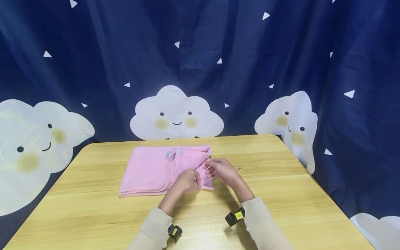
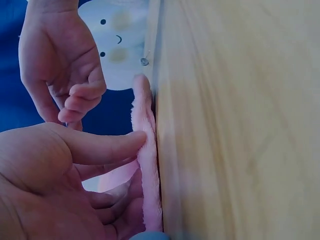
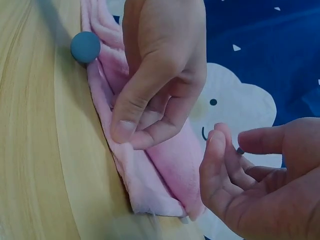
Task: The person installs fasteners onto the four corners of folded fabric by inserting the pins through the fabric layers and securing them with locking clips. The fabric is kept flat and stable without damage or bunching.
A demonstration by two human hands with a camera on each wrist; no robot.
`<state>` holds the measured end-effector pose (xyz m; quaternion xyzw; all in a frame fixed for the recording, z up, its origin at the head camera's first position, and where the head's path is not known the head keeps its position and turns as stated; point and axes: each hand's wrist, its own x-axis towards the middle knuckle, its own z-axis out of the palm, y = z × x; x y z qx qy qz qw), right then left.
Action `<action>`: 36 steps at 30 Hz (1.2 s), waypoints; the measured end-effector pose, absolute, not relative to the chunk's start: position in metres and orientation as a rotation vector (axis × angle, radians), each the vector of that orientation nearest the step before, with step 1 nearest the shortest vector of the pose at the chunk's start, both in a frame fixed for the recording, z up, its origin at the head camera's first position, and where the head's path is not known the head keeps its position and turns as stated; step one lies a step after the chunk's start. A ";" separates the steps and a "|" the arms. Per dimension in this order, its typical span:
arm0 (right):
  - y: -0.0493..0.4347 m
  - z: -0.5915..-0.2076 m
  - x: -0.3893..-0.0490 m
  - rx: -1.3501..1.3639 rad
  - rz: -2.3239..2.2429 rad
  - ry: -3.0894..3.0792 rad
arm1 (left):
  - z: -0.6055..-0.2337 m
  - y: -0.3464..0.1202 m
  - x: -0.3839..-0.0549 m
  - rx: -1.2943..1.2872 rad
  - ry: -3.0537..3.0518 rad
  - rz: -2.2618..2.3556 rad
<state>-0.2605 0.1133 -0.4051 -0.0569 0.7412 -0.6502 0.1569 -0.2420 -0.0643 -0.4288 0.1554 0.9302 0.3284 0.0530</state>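
Observation:
A folded pink fleece cloth (image 1: pixel 147 168) lies on the table. My left hand (image 1: pixel 187 181) pinches its near edge between thumb and fingers, plain in the left wrist view (image 2: pixel 90 155). To the right, my right hand (image 1: pixel 220 170) is held over the cloth's right end, fingers curled toward the thumb. A small dark piece (image 3: pixel 240 150) shows between its thumb and fingertips; its kind is mostly hidden. One blue-grey round button (image 3: pixel 85 47) sits at the cloth's near edge, left of my left hand. Light blue round buttons (image 1: pixel 181 152) show on its upper part.
A small pin with a greyish head (image 1: pixel 239 168) lies on the wooden table (image 1: pixel 272 194), right of the cloth. Behind the table hangs a dark blue curtain (image 1: pixel 200 73) with white clouds. Black bands with small devices (image 1: pixel 235 217) are on both wrists.

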 end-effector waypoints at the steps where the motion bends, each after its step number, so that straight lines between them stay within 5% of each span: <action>1: 0.114 -0.405 -0.260 -0.175 -1.845 2.116 | -0.429 -0.065 -0.242 0.476 2.824 1.015; 18: 0.121 -0.409 -0.259 -0.311 -1.488 2.078 | -0.413 -0.078 -0.245 0.371 2.872 1.264; 36: 0.117 -0.410 -0.262 -0.230 -1.756 2.230 | -0.405 -0.076 -0.244 0.429 2.856 1.278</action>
